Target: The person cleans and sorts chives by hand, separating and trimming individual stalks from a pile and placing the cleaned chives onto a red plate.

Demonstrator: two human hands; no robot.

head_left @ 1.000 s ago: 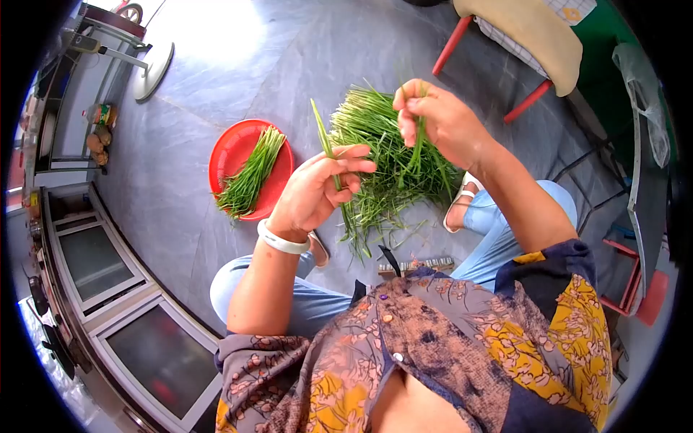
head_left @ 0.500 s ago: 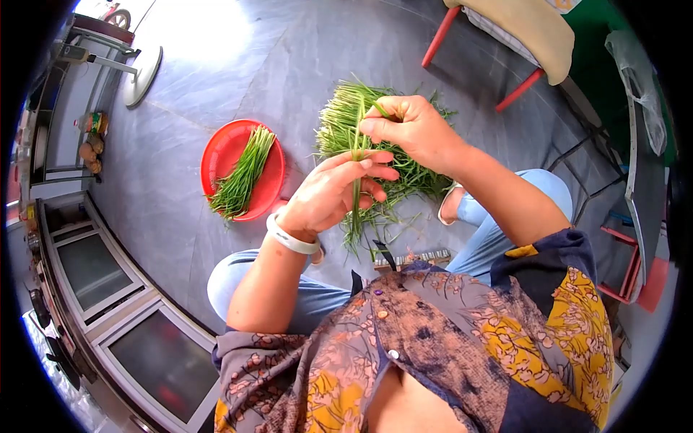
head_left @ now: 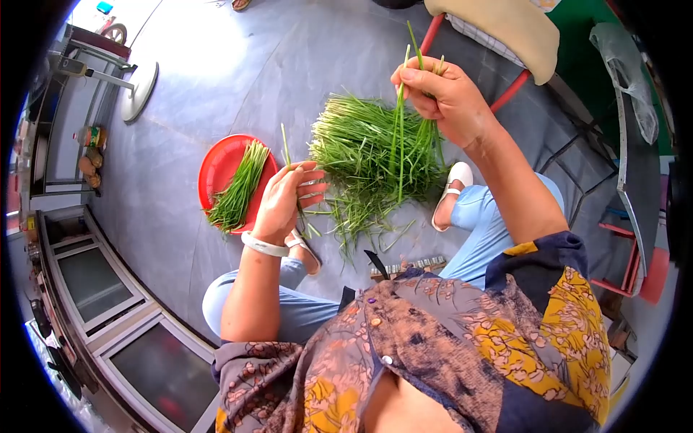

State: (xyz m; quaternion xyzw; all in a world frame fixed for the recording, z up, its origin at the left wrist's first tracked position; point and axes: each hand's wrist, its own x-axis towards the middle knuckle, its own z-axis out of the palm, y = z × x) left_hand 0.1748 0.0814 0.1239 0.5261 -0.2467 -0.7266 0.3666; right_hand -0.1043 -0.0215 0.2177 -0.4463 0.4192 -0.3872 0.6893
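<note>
One red plate (head_left: 215,167): lay on the grey floor (head_left: 166,245) at nine o'clock from the loose pile (head_left: 361,144), holding a bundle of green stalks (head_left: 240,186), pale ends toward one o'clock, leafy tips at the rim toward seven.
Loose pile: was heaped directly on the floor, with scattered bits at its six o'clock side.
Left hand (head_left: 280,206): hung at eight o'clock from the pile, its grip closed on a thin stalk (head_left: 286,146), other fingers spread.
Right hand (head_left: 453,95): was raised at two o'clock from the pile, its grip pinching several long stalks (head_left: 401,137).
Plastic bag (head_left: 626,76): hung at two o'clock in the view, contents unclear.
Cabinet (head_left: 162,359): stood at eight o'clock, dark panes obscuring its inside.
</note>
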